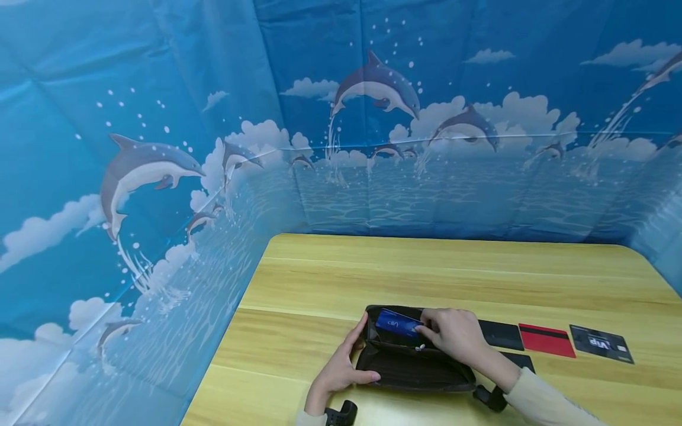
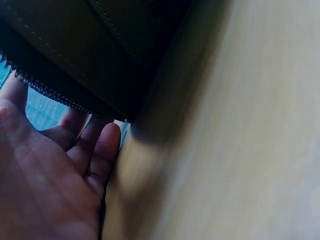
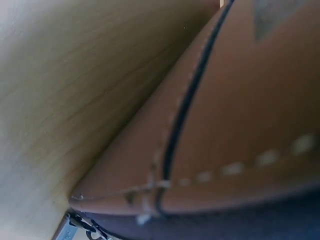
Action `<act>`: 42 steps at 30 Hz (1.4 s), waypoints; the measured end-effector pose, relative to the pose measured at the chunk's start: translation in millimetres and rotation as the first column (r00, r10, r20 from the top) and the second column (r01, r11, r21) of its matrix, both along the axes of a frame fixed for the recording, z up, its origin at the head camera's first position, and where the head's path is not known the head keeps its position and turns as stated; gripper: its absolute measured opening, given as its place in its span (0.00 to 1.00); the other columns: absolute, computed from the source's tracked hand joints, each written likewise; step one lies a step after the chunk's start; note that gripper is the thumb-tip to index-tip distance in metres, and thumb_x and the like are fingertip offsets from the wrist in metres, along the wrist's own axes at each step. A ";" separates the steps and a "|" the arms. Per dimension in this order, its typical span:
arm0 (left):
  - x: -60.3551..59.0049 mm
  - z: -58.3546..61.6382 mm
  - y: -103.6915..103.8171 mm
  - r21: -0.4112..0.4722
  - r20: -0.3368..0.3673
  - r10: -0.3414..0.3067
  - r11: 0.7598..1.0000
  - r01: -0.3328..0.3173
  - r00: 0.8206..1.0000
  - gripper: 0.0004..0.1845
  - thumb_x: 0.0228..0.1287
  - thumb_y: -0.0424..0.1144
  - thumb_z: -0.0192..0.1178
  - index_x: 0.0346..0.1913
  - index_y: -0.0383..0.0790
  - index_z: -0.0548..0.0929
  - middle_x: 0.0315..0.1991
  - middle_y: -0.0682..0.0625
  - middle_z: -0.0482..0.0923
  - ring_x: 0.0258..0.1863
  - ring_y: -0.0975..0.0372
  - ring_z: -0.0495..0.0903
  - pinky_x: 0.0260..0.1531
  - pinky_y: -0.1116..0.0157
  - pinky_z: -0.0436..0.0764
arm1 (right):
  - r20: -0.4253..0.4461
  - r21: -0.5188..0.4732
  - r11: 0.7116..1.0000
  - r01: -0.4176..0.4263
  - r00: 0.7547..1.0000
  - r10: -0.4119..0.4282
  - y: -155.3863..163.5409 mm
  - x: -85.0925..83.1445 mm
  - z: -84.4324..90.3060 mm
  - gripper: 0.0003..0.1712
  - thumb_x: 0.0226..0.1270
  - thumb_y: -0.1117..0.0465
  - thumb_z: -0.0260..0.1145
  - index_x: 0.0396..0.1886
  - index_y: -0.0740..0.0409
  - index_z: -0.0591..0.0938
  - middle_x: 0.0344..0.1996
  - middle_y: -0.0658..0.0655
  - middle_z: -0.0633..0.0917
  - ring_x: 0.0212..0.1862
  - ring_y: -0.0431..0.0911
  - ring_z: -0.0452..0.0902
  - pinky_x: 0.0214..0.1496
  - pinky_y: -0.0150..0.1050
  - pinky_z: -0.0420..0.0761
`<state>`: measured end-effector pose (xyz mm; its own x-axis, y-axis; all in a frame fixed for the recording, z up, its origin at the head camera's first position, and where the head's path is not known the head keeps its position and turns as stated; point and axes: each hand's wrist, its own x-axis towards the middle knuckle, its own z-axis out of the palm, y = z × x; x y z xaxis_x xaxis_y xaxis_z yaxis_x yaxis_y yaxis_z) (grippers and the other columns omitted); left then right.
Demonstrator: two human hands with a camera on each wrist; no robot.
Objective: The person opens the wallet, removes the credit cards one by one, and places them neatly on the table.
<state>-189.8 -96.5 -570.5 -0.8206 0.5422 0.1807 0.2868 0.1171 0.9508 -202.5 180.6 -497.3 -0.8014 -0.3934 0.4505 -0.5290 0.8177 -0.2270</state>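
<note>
A dark brown zip-around wallet point(image 1: 412, 371) lies spread open on the table in the head view. My left hand point(image 1: 341, 368) holds it at its left end, thumb over the near flap and fingers along the far side. In the left wrist view those fingers point(image 2: 106, 145) touch the toothed zipper edge. Over the far half, my right hand point(image 1: 455, 332) pinches the right end of a blue card point(image 1: 396, 323) with white lettering. The card lies against the wallet's inside. Brown stitched leather point(image 3: 250, 100) fills much of the right wrist view, where the right hand is hidden.
To the right of the wallet on the wooden table point(image 1: 319, 284) lie a black card point(image 1: 501, 335), a red card with a black stripe point(image 1: 547, 341) and a dark "Vip" card point(image 1: 602, 344). Another black card point(image 1: 519, 361) lies nearer, partly behind the right wrist. A blue dolphin-print curtain point(image 1: 453, 195) surrounds the table.
</note>
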 end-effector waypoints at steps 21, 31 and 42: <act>7.2 20.0 0.0 -0.021 0.013 -0.015 1.000 0.015 1.000 0.57 0.51 0.42 0.73 0.76 0.52 0.43 0.74 0.48 0.46 0.67 0.56 0.57 0.63 0.57 0.58 | -0.082 -0.323 0.946 0.016 0.996 -0.045 0.5 3.3 -7.7 0.12 0.50 0.60 0.77 0.24 0.43 0.79 0.18 0.35 0.73 0.18 0.27 0.66 0.16 0.29 0.65; 3.4 6.3 -0.1 -0.019 0.018 0.007 1.000 -0.007 1.000 0.59 0.49 0.38 0.74 0.76 0.56 0.44 0.72 0.47 0.51 0.62 0.57 0.63 0.63 0.58 0.57 | 0.018 -0.480 0.875 0.068 0.998 -0.068 4.5 8.6 0.7 0.11 0.55 0.64 0.73 0.29 0.47 0.78 0.15 0.39 0.72 0.15 0.33 0.66 0.16 0.31 0.64; 12.3 36.2 -0.4 -0.032 0.042 -0.029 0.999 0.030 0.999 0.57 0.52 0.34 0.72 0.76 0.46 0.42 0.72 0.43 0.50 0.63 0.54 0.62 0.63 0.55 0.57 | 0.050 -0.565 0.822 0.074 0.997 -0.056 7.3 9.6 1.5 0.08 0.62 0.69 0.66 0.36 0.57 0.75 0.21 0.47 0.79 0.16 0.37 0.71 0.15 0.29 0.67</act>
